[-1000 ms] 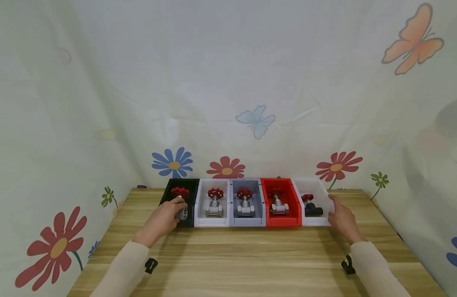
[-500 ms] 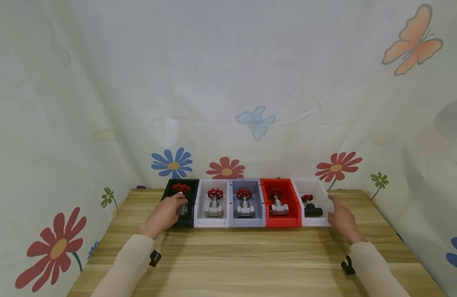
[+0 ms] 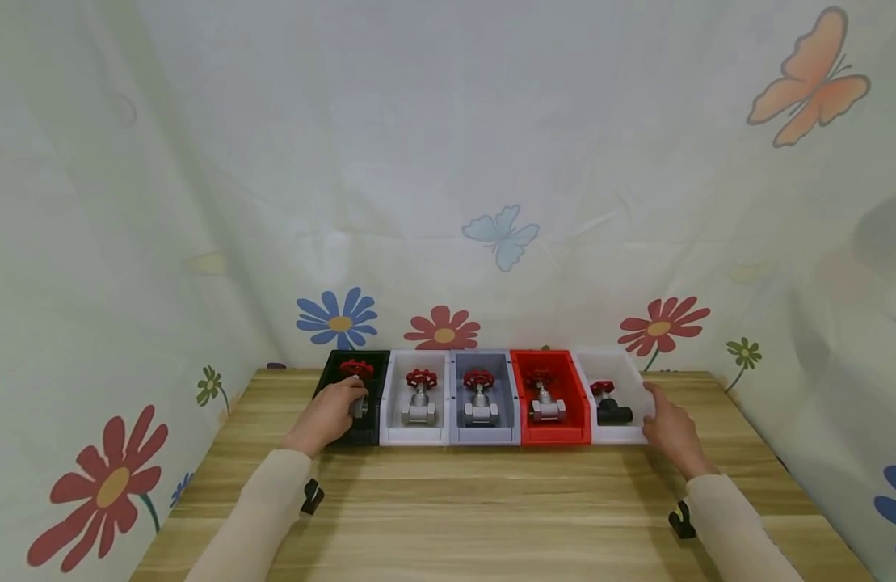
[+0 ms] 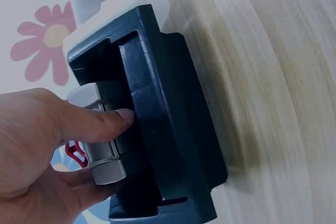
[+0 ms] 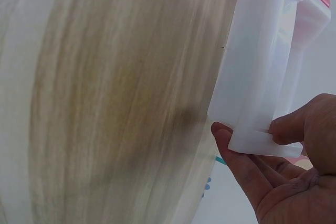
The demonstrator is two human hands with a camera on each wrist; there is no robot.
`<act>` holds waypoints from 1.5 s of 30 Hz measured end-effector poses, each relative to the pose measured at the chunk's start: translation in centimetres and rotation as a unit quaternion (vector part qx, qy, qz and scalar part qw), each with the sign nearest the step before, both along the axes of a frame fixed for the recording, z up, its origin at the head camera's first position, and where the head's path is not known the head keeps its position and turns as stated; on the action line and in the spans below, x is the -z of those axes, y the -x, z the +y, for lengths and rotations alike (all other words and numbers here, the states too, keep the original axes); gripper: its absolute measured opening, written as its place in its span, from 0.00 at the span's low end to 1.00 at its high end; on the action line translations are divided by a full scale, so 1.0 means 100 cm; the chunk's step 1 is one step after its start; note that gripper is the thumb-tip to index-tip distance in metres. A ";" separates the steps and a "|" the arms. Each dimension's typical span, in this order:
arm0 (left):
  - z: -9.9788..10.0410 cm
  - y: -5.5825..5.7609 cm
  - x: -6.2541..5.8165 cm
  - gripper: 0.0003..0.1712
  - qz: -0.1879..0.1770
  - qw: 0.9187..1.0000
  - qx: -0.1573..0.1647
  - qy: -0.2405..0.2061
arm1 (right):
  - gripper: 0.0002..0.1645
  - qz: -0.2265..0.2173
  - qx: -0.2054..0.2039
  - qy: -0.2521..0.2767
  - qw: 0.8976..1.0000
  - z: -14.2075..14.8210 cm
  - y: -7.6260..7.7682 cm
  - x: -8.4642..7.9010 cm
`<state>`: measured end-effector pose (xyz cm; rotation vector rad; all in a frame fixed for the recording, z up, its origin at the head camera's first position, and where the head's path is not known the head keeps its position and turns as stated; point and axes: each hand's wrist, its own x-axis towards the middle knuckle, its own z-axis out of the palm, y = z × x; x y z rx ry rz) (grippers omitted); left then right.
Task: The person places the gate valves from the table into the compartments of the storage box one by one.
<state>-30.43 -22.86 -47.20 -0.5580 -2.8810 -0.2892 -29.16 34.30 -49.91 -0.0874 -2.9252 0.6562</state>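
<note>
My left hand [image 3: 330, 414] reaches into the black bin [image 3: 360, 437] at the left end of the row. It grips a metal gate valve [image 4: 108, 172] with a red handwheel [image 3: 356, 369]; in the left wrist view the thumb lies across the valve's silver body. Part of the valve is hidden behind the fingers. At the other end, my right hand [image 3: 673, 432] pinches the side wall of a white bin [image 5: 252, 66], thumb inside and fingers outside. Inside that bin lies a black valve [image 3: 613, 414] with a red handle.
Between these bins stand a white bin [image 3: 417, 437], a grey-blue bin [image 3: 485, 437] and a red bin [image 3: 557, 435], each with a silver red-wheeled valve. The bins sit side by side on a wooden table [image 3: 491, 509], close to a flower-printed curtain [image 3: 389, 162].
The left forearm and wrist have shifted a little to the right, and the gripped valve has turned slightly within the black bin. My right hand stays at the white bin's wall.
</note>
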 end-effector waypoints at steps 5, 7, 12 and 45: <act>-0.001 0.005 0.006 0.25 -0.010 1.000 -0.009 0.003 | 0.37 0.002 -0.001 0.000 1.000 0.000 0.000 0.000; -0.001 0.007 0.008 0.24 -0.018 1.000 -0.014 0.004 | 0.37 0.005 -0.002 -0.001 1.000 0.000 0.000 0.000; -0.002 0.011 0.013 0.24 -0.029 0.999 -0.018 0.003 | 0.37 0.009 -0.005 -0.005 1.000 0.000 0.000 -0.001; -0.004 0.025 0.026 0.24 -0.067 0.997 -0.023 -0.010 | 0.37 -0.002 -0.005 -0.001 1.000 0.000 0.000 -0.002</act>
